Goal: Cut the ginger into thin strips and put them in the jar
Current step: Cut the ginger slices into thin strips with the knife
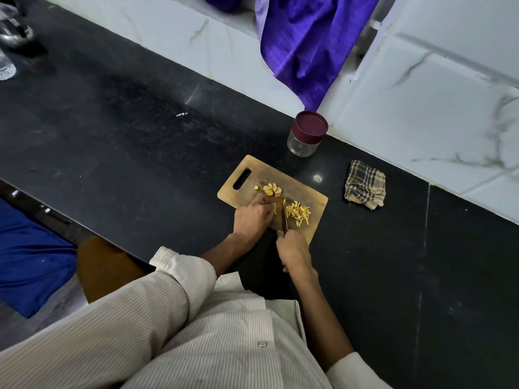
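Right hand (pixel 293 249) is curled round the handle of a knife (pixel 285 219), whose blade stands edge-down on the board (pixel 317 220), pointing away from the person. Left hand (pixel 254 216) lies on the board just left of the blade, fingers bent down over a bit of ginger (pixel 274 208) that shows yellow at the fingertips, right beside the steel. Both forearms come out of pale striped sleeves (pixel 179 276).

Right of the blade sits a loose heap of cut strips (pixel 299 213), thin and yellow, near the middle of the board. Farther up, past the left hand, a small pile of slices (pixel 271 190) waits uncut, with one stray scrap beside it. The board's handle slot is at its far left corner.

Beyond the board, on the black desk (pixel 126 141), stands the jar (pixel 306 134), clear glass with its maroon lid on, close to the white tiled wall (pixel 421 108). A folded checked cloth (pixel 364 184) lies to the right of the board, apart from it. Purple fabric (pixel 309 46) hangs down the wall above the jar.
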Available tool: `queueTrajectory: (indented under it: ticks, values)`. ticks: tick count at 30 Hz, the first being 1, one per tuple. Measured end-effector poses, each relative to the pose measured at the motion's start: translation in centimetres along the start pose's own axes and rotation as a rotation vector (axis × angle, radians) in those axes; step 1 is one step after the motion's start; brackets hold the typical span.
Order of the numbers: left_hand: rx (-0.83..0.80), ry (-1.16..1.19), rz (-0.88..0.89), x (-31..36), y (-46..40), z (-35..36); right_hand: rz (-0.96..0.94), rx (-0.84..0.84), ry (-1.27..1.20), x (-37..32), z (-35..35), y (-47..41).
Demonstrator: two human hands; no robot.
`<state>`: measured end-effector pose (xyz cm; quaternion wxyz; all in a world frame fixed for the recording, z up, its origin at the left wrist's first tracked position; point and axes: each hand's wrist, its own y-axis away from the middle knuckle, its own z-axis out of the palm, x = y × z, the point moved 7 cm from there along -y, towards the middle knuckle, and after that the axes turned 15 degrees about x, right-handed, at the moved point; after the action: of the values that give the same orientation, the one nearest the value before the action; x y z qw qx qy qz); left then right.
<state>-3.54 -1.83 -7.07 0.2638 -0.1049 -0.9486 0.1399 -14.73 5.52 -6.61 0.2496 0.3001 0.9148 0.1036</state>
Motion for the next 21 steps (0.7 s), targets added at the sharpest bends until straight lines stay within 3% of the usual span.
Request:
queueTrajectory:
  ticks: [4, 15, 21]
  values:
    - [0.009, 0.002, -0.004, -0.1, -0.1, -0.1, -0.036, 0.054, -0.039, -0.3, -0.7, -0.1]
    - [0.073, 0.024, 0.037, 0.0, 0.2, -0.1, -0.077, -0.010, -0.074, -0.5, 0.2, 0.8]
    - [0.070, 0.049, 0.056, 0.1, 0.2, -0.1, -0.132, 0.022, 0.002, -1.4, 0.3, 0.8]
